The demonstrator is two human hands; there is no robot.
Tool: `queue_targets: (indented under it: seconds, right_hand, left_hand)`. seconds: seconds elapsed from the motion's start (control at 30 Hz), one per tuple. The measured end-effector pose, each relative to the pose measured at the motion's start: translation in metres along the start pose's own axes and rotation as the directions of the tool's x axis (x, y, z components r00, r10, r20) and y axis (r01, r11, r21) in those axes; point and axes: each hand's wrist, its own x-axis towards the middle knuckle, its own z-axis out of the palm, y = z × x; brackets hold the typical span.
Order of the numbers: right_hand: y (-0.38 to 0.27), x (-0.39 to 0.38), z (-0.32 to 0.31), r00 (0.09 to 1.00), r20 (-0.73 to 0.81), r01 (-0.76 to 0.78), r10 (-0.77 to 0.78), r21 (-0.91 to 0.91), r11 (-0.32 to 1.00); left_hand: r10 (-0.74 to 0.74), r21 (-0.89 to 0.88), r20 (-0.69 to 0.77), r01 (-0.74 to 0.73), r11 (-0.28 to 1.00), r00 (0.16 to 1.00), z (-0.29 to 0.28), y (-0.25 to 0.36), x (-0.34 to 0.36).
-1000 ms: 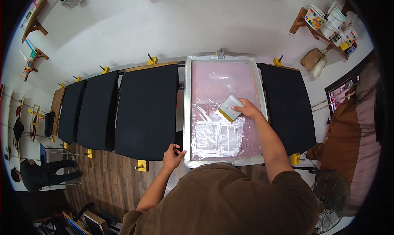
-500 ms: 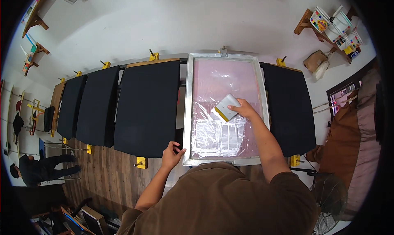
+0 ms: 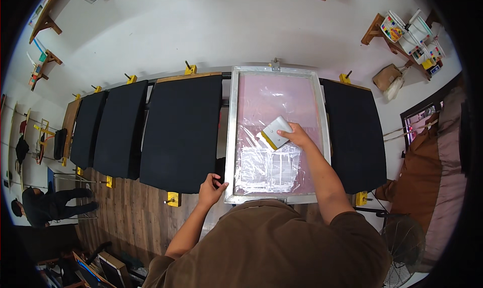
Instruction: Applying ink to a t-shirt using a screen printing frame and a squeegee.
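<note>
Two hands in view, both the person's own. Right hand [image 3: 296,135] clenched round a small scraper/squeegee [image 3: 275,132], pale grey blade w/ yellow edge, pressed flat on the mesh of the screen frame [image 3: 230,137]. Scraper sits approx mid-screen, slightly right of centre, tilted, yellow edge pointing lower-left. Left hand [image 3: 211,187] grips the frame's near-left corner, fingers curled over the metal rim, thumb on the near side. Frame = silver aluminium rectangle, pink mesh inside; lower half of the mesh covered w/ shiny clear tape/film patches [image 3: 266,167], whitish block in the middle. Frame lies on the bench, between two black platens: one [image 3: 181,132] just left, touching or nearly touching the frame edge, one [image 3: 354,137] just right. Two more black platens [image 3: 118,129] [image 3: 85,129] further left, in a row. Yellow clamps [image 3: 173,198] at the platen ends, front & back. Wood plank floor [image 3: 126,212] below. Another person [image 3: 50,205] in dark clothes far left, well apart. Wall shelf [image 3: 410,33] w/ containers top right, brown bag [image 3: 386,77] hanging below it. Fan [image 3: 402,242] bottom right. Person's brown shirt fills the lower middle.
</note>
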Motion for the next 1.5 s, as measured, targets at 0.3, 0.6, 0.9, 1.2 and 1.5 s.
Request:
queue_targets:
  seconds: [0.3,0.6,0.9,1.2,1.5]
  right_hand:
    - [0.0,0.002,0.01,0.999,-0.033,-0.017,0.018,0.013,1.0]
    - [-0.016,-0.005,0.023,0.996,-0.08,-0.029,0.039,0.127,0.991]
    - [-0.088,-0.044,0.029,0.992,-0.12,0.051,-0.031,0.165,0.985]
    - [-0.086,-0.073,0.079,0.979,0.072,0.198,-0.191,-0.563,0.803]
    - [-0.089,-0.071,0.108,0.971,0.142,0.231,-0.195,-0.779,0.583]
  left_hand:
    - [0.013,0.019,-0.016,-0.012,1.0,1.0,-0.001,-0.001,0.0]
    - [0.013,-0.007,-0.016,-0.013,1.0,1.0,0.0,-0.002,0.0]
    - [0.011,0.018,-0.034,-0.011,1.0,0.999,0.0,-0.005,-0.002]
    - [0.031,-0.01,-0.052,-0.032,0.999,0.998,0.003,-0.012,0.001]
    - [0.216,0.059,-0.078,-0.211,0.976,0.973,-0.022,0.035,0.016]
